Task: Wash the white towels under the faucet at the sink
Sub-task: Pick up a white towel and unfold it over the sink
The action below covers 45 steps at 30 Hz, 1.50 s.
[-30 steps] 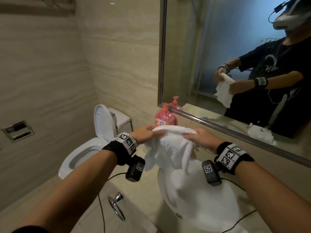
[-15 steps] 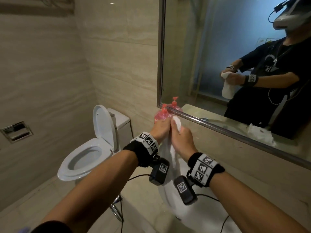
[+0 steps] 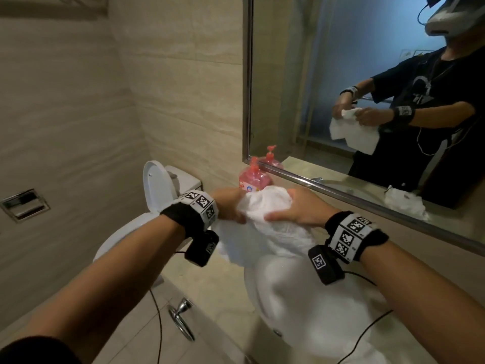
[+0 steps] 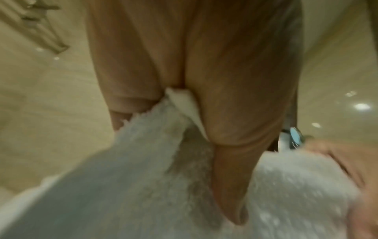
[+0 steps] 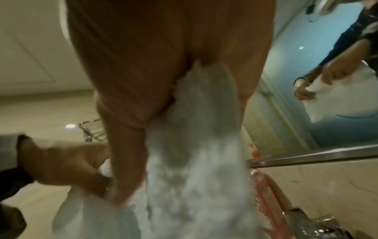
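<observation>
Spreading again mid-frame: both hands, left and right, grip the towel, bunched half a second ago, so scrubbing continues above the sink.

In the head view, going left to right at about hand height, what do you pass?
Wall recess → toilet lid → left hand → towel → right hand → second towel, seen in the mirror.
</observation>
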Each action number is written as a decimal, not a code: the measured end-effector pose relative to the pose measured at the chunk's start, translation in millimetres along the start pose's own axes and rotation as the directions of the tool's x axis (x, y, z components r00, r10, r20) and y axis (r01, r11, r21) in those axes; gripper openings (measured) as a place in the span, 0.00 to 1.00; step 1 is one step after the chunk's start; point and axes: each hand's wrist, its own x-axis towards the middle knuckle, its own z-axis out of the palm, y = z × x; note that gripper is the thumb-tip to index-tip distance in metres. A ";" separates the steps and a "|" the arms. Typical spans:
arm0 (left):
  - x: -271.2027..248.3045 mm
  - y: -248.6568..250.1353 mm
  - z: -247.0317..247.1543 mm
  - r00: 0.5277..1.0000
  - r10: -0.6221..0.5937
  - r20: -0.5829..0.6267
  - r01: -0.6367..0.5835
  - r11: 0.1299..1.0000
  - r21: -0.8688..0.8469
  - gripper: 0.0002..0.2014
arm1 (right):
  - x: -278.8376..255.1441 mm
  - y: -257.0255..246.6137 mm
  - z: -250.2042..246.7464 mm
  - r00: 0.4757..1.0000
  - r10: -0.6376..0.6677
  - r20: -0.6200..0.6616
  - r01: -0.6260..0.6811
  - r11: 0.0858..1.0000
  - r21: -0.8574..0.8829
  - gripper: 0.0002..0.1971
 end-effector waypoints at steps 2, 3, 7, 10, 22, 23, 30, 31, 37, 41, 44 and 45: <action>-1.0 -11.6 -0.8 0.999 0.019 0.026 -0.019 1.000 -0.017 0.18 | -1.6 4.6 -2.0 0.991 -0.006 0.134 0.033 0.978 -0.205 0.23; -2.8 -17.5 -2.1 0.999 0.022 0.034 -0.020 0.998 -0.064 0.15 | -1.9 8.9 -1.7 0.989 0.012 0.145 0.023 0.972 -0.235 0.19; -9.8 -34.7 -0.1 1.000 0.020 -0.022 -0.028 0.872 -0.488 0.12 | -4.4 25.4 -0.1 0.980 0.168 0.106 -0.192 0.937 0.292 0.10; -7.2 -22.2 9.5 0.992 -0.083 -0.100 -0.024 0.640 -0.768 0.14 | -1.3 16.4 6.0 0.962 0.273 -0.015 -0.196 0.729 0.656 0.08; 16.4 47.7 15.2 0.979 -0.179 -0.095 -0.053 0.227 -0.973 0.28 | 18.8 -43.8 54.2 0.823 0.420 -0.383 -0.110 0.780 0.616 0.24; 15.9 46.0 17.6 0.984 -0.162 -0.072 -0.031 0.241 -0.970 0.30 | 18.6 -40.8 54.0 0.817 0.432 -0.381 -0.127 0.780 0.613 0.24; 20.9 40.4 34.8 0.952 -0.288 -0.108 0.003 0.361 -0.933 0.31 | 21.4 -42.1 78.2 0.792 0.399 -0.461 -0.124 0.845 0.520 0.24; 21.4 41.6 36.5 0.957 -0.278 -0.081 0.009 0.308 -0.951 0.31 | 22.1 -40.1 74.4 0.794 0.398 -0.460 -0.128 0.849 0.513 0.24; 23.2 41.7 30.7 0.954 -0.280 -0.107 0.004 0.367 -0.930 0.31 | 26.4 -28.2 74.8 0.851 0.314 -0.421 -0.101 0.884 0.456 0.24; 12.0 38.6 35.6 0.993 -0.110 -0.048 -0.005 0.363 -0.932 0.30 | 21.9 -7.2 55.3 0.848 0.391 -0.357 -0.215 0.870 0.444 0.28; 6.8 23.1 28.4 0.998 0.037 -0.044 -0.056 0.774 -0.631 0.21 | 18.4 6.6 42.0 0.888 0.265 -0.375 -0.180 0.952 0.247 0.26; 6.3 17.1 26.1 0.999 0.043 -0.026 -0.050 0.893 -0.447 0.22 | 17.2 7.5 37.7 0.908 0.212 -0.360 -0.158 0.972 0.173 0.25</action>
